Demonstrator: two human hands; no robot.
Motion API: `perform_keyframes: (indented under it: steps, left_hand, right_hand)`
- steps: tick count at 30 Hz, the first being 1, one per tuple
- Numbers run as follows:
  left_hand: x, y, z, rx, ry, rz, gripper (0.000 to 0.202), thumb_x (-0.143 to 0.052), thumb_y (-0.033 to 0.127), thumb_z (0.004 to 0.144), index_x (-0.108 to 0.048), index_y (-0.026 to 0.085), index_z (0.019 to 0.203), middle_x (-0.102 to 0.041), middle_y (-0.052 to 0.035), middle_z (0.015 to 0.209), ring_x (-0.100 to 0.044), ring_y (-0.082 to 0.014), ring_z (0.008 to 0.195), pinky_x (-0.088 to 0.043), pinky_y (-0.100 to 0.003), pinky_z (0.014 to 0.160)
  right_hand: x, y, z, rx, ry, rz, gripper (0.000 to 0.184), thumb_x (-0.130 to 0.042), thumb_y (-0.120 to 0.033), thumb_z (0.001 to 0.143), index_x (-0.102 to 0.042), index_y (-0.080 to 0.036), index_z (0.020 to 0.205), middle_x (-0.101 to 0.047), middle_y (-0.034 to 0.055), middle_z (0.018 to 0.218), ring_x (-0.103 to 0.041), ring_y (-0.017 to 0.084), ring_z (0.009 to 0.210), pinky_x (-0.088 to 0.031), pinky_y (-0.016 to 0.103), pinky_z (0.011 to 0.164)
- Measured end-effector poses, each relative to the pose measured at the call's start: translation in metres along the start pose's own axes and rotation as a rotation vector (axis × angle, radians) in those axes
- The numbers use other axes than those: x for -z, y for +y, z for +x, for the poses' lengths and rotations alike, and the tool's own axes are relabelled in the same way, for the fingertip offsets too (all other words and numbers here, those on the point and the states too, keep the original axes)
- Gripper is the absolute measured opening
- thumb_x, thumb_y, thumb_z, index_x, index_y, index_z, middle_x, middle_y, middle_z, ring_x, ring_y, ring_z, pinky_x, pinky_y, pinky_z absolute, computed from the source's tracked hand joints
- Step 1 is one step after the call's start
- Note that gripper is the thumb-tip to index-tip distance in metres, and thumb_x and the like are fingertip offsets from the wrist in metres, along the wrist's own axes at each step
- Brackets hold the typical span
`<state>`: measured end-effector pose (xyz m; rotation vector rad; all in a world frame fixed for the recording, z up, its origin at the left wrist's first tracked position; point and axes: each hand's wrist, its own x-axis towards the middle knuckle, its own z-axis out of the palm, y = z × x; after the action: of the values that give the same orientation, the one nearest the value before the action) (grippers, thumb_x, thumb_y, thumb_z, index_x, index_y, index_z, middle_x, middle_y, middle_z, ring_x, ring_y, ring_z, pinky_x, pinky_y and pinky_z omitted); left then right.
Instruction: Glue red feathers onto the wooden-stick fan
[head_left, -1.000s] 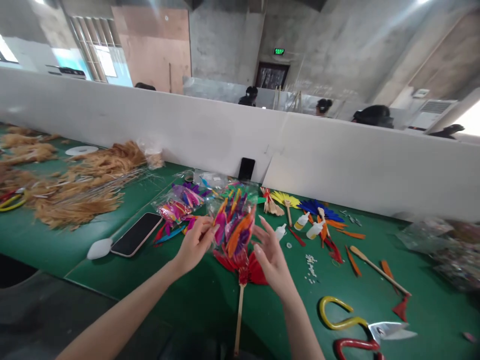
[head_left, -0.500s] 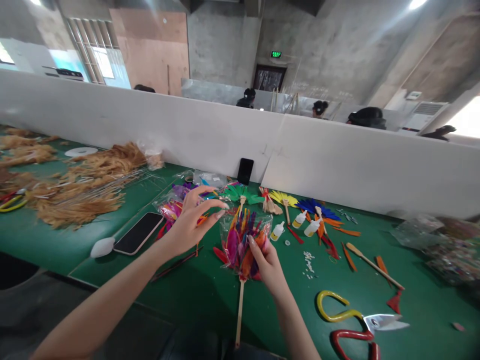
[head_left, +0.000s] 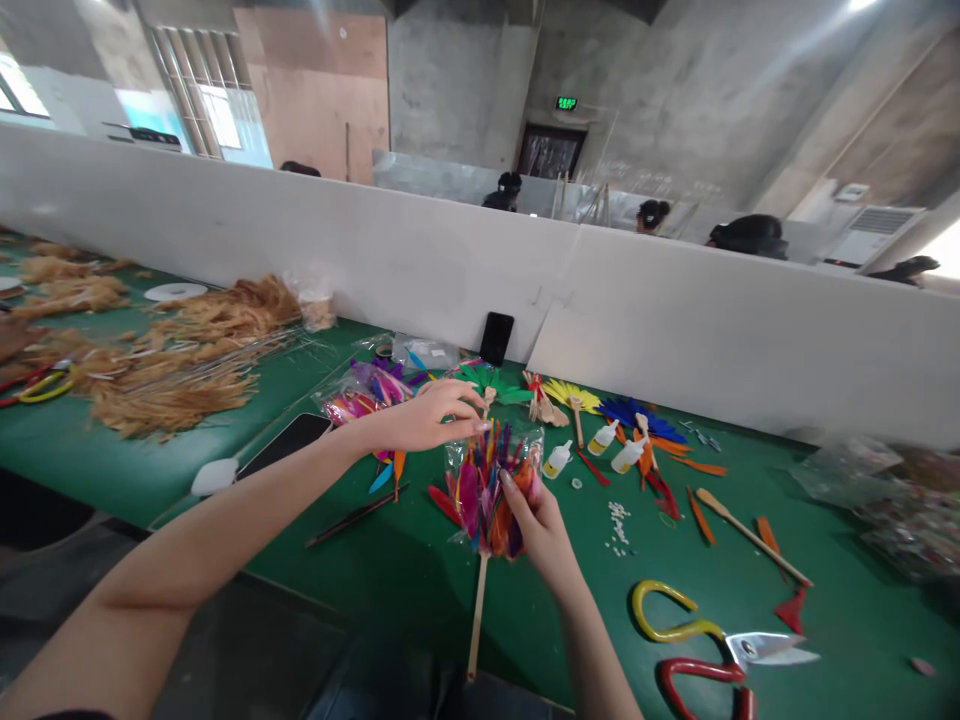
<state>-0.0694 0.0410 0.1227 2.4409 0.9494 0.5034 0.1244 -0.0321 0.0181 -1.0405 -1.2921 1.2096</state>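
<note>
A clear bag of coloured feathers (head_left: 491, 485) stands nearly upright above the green table (head_left: 420, 570), its long axis running from the gathered bottom up to the open mouth, feather tips pointing up and slightly away from the person. It sits near the front middle of the table, over a wooden stick (head_left: 475, 625) that lies pointing toward the person, with red feathers (head_left: 442, 503) fanned at its far end.

The right hand (head_left: 541, 535) comes up from below, forearm angled in from the lower right, fingers curled around the lower part of the bag and pinching it closed. The left hand (head_left: 427, 417) reaches across from the left on a long, outstretched arm, palm down, fingers loosely bent, their tips at the bag's mouth; whether they grip a feather cannot be told.

To the left lie another feather packet (head_left: 367, 395) and a dark phone (head_left: 289, 440). To the right sit small glue bottles (head_left: 556, 459), finished feather fans (head_left: 634, 415), and scissors (head_left: 701, 640) with yellow and red handles.
</note>
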Motion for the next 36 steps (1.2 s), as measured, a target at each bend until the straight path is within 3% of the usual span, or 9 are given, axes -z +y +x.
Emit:
perform_keyframes:
  steps: [4, 8, 15, 18, 24, 30, 36]
  left_hand:
    - [-0.005, 0.003, 0.004, 0.019, -0.001, 0.016, 0.023, -0.056, 0.037, 0.086, -0.073, 0.023, 0.078, -0.060, -0.0063, 0.124, -0.041, -0.0287, 0.127, -0.026, -0.049, 0.107]
    - [-0.008, 0.003, 0.009, -0.021, 0.026, -0.022, 0.026, -0.058, 0.037, 0.083, -0.072, 0.022, 0.067, -0.065, -0.0071, 0.113, -0.051, -0.0264, 0.116, -0.035, -0.042, 0.101]
    - [-0.014, 0.003, 0.014, 0.019, 0.000, -0.073, 0.026, -0.060, 0.037, 0.079, -0.070, 0.023, 0.060, -0.068, -0.0079, 0.105, -0.055, -0.0264, 0.112, -0.041, -0.038, 0.096]
    - [-0.016, 0.004, 0.016, 0.044, -0.038, -0.098, 0.033, -0.053, 0.038, 0.083, -0.070, 0.023, 0.059, -0.068, -0.0086, 0.104, -0.057, -0.0254, 0.107, -0.044, -0.037, 0.092]
    - [-0.019, 0.000, 0.017, 0.069, -0.091, -0.153, 0.029, -0.056, 0.039, 0.081, -0.071, 0.022, 0.063, -0.066, -0.0083, 0.102, -0.060, -0.0239, 0.098, -0.045, -0.035, 0.087]
    - [-0.024, -0.004, 0.019, 0.057, -0.038, -0.130, 0.029, -0.056, 0.039, 0.082, -0.068, 0.020, 0.064, -0.067, -0.0083, 0.091, -0.060, -0.0244, 0.094, -0.046, -0.034, 0.082]
    - [-0.031, -0.005, 0.019, 0.054, 0.012, -0.094, 0.026, -0.058, 0.035, 0.081, -0.065, 0.020, 0.060, -0.064, -0.0092, 0.111, -0.056, -0.0260, 0.110, -0.043, -0.036, 0.091]
  right_hand:
    - [0.001, 0.001, 0.000, 0.001, 0.011, -0.035, 0.044, -0.058, -0.054, 0.082, -0.063, -0.018, 0.107, -0.069, 0.0077, 0.110, -0.062, 0.027, 0.106, -0.049, 0.039, 0.092]
    - [0.001, 0.000, -0.001, 0.011, 0.005, -0.071, 0.046, -0.056, -0.055, 0.082, -0.064, -0.017, 0.106, -0.070, 0.0085, 0.106, -0.063, 0.028, 0.102, -0.050, 0.039, 0.089]
    - [0.001, -0.001, -0.003, 0.038, -0.011, -0.159, 0.042, -0.053, -0.051, 0.085, -0.063, -0.016, 0.107, -0.071, 0.0081, 0.102, -0.064, 0.028, 0.097, -0.051, 0.037, 0.084]
    - [0.002, 0.000, -0.004, 0.043, -0.031, -0.192, 0.039, -0.052, -0.049, 0.086, -0.064, -0.017, 0.104, -0.071, 0.0077, 0.098, -0.065, 0.027, 0.093, -0.052, 0.035, 0.079]
    - [0.002, 0.000, -0.005, 0.064, -0.011, -0.202, 0.036, -0.052, -0.046, 0.087, -0.065, -0.017, 0.104, -0.071, 0.0056, 0.091, -0.065, 0.026, 0.089, -0.053, 0.036, 0.079]
    - [0.001, 0.000, -0.005, 0.052, -0.008, -0.173, 0.039, -0.053, -0.049, 0.085, -0.065, -0.018, 0.105, -0.071, 0.0058, 0.095, -0.065, 0.026, 0.091, -0.052, 0.035, 0.079]
    - [0.001, 0.001, -0.006, 0.029, -0.020, -0.179, 0.037, -0.054, -0.049, 0.085, -0.064, -0.017, 0.100, -0.072, 0.0066, 0.094, -0.065, 0.026, 0.090, -0.052, 0.034, 0.079]
